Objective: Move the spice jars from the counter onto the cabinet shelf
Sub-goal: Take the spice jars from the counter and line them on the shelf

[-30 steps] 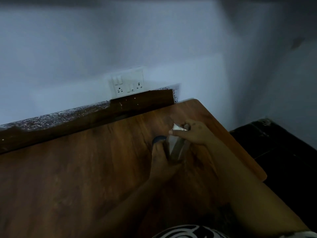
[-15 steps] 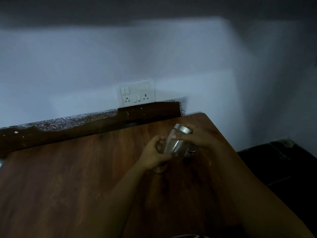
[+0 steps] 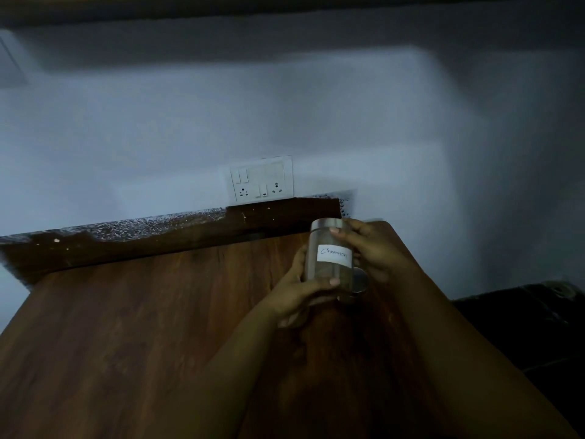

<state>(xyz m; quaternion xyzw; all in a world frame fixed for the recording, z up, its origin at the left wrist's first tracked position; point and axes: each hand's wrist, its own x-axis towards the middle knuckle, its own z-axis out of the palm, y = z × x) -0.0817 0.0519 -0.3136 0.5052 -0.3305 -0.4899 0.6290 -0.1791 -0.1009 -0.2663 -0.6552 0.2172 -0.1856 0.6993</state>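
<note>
View has tilted up since a second ago: more wall (image 3: 285,115) in frame, less desk (image 3: 126,327), and a dark band along the top edge that may be the cabinet's underside; can't confirm, and no shelf is in view.

You've lifted the jar (image 3: 330,258) off the desk. A second ago it sat low on the wood, tilted between your hands; half a second ago it was coming up; now it's upright and raised at the far right of the desk, below and right of the wall socket (image 3: 262,179). Label faces you and reads "Cinnamon". Brown powder fills the lower part, metal lid on top.

My read: pickup is done for this jar, the carry up to the shelf is what's left. Nothing is on the shelf as far as these views show.

A second jar (image 3: 357,285) stands just behind and right of the held one, mostly hidden; only its metal lid and a bit of glass show. It waits its turn.

Hands:
- Left hand (image 3: 292,296) cups the jar from the left and below, thumb across the lower front, fingers curled round it.
- Right hand (image 3: 370,251) holds it from the right, thumb pressed near the lid rim, fingers wrapped behind and out of sight.
- Both forearms reach in from the near right.
</note>
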